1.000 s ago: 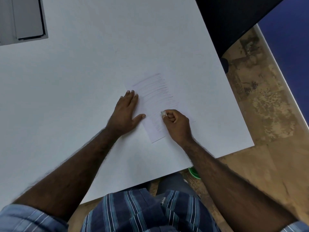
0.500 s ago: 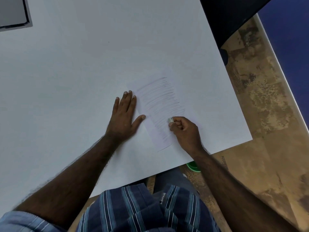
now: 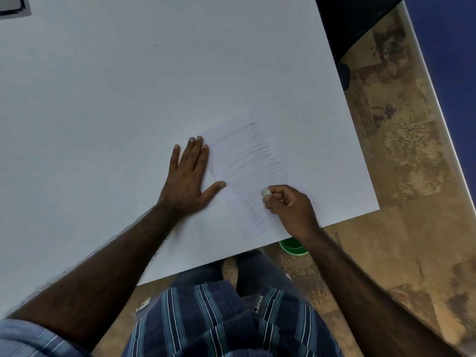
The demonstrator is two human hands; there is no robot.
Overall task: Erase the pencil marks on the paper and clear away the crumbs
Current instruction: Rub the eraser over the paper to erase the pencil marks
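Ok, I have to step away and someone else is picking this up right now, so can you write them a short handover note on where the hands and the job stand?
Left hand: flat, fingers straight, pressing down the left edge of the paper.
Right hand: pinching a small white eraser, its tip on the pencil marks at their right side.
The paper lies near the front right corner of the white table.
Done: little that shows; the pencil shading covers most of the sheet.
Left: rub out the marks, then clear the crumbs. No crumbs can be made out yet.
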